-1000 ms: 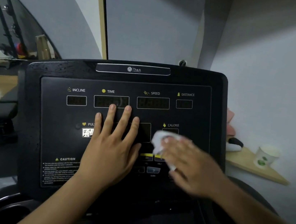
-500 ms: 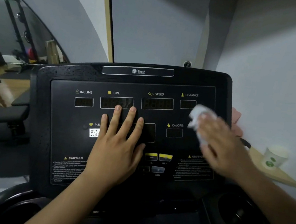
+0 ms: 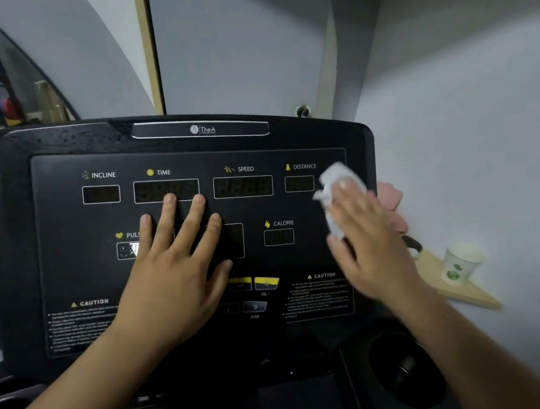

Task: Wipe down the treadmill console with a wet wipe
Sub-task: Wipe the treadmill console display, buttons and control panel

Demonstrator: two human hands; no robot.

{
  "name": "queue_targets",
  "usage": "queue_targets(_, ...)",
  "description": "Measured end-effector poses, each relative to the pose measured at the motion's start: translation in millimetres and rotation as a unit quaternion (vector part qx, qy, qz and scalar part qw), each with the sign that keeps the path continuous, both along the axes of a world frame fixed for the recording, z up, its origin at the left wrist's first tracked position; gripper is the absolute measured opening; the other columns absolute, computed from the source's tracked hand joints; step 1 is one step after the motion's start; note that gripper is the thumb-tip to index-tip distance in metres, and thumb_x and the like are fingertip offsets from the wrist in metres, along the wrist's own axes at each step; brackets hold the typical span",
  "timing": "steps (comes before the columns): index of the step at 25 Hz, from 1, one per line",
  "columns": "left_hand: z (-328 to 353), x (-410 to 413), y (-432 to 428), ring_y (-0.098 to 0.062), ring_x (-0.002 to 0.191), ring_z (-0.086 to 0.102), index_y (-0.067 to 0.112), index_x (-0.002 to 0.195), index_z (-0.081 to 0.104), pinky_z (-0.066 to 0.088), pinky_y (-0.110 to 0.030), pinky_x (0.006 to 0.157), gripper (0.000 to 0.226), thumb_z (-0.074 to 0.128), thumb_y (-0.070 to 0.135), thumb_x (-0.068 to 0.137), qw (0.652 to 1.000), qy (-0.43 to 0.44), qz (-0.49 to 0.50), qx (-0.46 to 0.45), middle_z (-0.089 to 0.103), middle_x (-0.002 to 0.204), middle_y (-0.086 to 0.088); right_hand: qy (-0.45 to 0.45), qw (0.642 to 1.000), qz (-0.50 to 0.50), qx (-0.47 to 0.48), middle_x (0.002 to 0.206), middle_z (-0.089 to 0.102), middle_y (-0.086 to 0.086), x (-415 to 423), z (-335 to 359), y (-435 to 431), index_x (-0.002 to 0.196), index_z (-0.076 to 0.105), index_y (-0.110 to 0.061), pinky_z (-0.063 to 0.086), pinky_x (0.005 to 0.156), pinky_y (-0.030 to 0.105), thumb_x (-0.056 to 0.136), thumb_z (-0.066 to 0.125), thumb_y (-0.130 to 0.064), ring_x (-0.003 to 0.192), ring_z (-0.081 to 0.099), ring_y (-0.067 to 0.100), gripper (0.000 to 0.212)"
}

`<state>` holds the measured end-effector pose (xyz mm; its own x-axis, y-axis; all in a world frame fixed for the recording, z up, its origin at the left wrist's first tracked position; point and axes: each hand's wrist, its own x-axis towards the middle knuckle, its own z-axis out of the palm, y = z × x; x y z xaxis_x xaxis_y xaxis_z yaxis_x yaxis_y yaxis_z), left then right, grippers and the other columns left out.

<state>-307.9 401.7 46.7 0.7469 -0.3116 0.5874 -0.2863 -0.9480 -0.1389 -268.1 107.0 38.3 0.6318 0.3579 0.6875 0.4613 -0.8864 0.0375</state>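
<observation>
The black treadmill console fills the middle of the view, with dark displays labelled INCLINE, TIME, SPEED, DISTANCE and CALORIE. My left hand lies flat on its centre, fingers spread, reaching up to the TIME display. My right hand presses a crumpled white wet wipe against the console's upper right corner, beside the DISTANCE display. Much of the wipe is hidden under my fingers.
A grey wall stands close on the right, with a wooden shelf holding a white paper cup and a pink object behind the console's edge. A round cup holder sits at lower right. Gym equipment stands far left.
My right hand has swept the wipe from the console's lower middle up and right to the top right corner. The left hand has stayed flat in place.
</observation>
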Motion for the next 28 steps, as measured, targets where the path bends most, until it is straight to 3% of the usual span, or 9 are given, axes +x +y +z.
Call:
queue_targets(5,-2,-1,1,-0.047,0.146,0.017,0.006,0.142,0.047,0.022,-0.067,0.113,0.066,0.034,0.048,0.094,1.0,0.0,0.0,-0.005,0.033,0.156,-0.019,0.03,0.995,-0.045,0.087,0.164,0.009,0.001,11,15,14,0.155,0.019,-0.015,0.008,0.122,0.043,0.101,0.036,-0.04,0.15,-0.003,0.014,0.062)
queue_targets(10,-4,-4,0,-0.043,0.149,0.011,0.009,0.147,0.041,0.017,-0.064,0.117,0.066,0.034,0.049,0.095,1.0,0.009,0.009,0.0,0.028,0.159,-0.018,0.039,0.997,-0.025,0.067,0.163,0.012,0.008,-40,-53,14,0.151,0.025,-0.005,0.007,0.122,0.047,0.098,0.041,-0.033,0.151,0.006,0.025,0.062)
queue_targets(14,-14,-18,-18,-0.043,0.149,0.011,0.009,0.148,0.039,0.012,-0.065,0.117,0.065,0.041,0.046,0.094,1.0,-0.005,-0.013,0.018,0.028,0.159,-0.019,0.079,0.994,-0.016,0.078,0.163,0.012,0.01,-74,-91,10,0.151,0.025,-0.001,0.014,0.119,0.053,0.098,0.042,-0.029,0.15,0.008,0.03,0.062)
queue_targets(16,-19,-23,-33,-0.042,0.149,0.011,0.008,0.146,0.042,0.015,-0.063,0.117,0.062,0.041,0.044,0.095,0.998,-0.001,-0.056,0.027,0.029,0.159,-0.019,0.093,0.993,-0.008,0.073,0.164,0.011,0.009,-75,-87,9,0.151,0.024,-0.003,0.019,0.118,0.055,0.098,0.04,-0.031,0.15,0.007,0.028,0.062)
queue_targets(20,-21,-22,-76,-0.038,0.15,0.014,0.007,0.144,0.045,0.02,-0.059,0.118,0.06,0.043,0.042,0.095,0.989,0.003,-0.136,0.056,0.031,0.158,-0.019,0.099,0.986,-0.067,0.118,0.164,0.003,0.001,-28,-16,10,0.154,0.02,-0.013,0.009,0.119,0.037,0.099,0.039,-0.041,0.15,-0.008,0.016,0.065)
queue_targets(22,-15,-20,-95,-0.037,0.149,0.017,0.006,0.143,0.045,0.022,-0.058,0.118,0.059,0.044,0.041,0.096,0.987,0.003,-0.152,0.053,0.033,0.157,-0.019,0.102,0.981,-0.094,0.135,0.164,-0.002,0.0,-7,12,11,0.155,0.016,-0.018,0.011,0.119,0.041,0.1,0.037,-0.044,0.149,-0.013,0.013,0.064)
queue_targets(28,-34,-22,-98,-0.035,0.149,0.022,0.002,0.143,0.046,0.027,-0.054,0.118,0.06,0.041,0.038,0.095,0.985,0.023,-0.161,0.051,0.036,0.155,-0.019,0.112,0.983,-0.108,0.1,0.164,-0.004,0.011,-52,-52,19,0.154,0.013,-0.005,0.017,0.119,0.05,0.096,0.037,-0.042,0.15,-0.01,0.026,0.073)
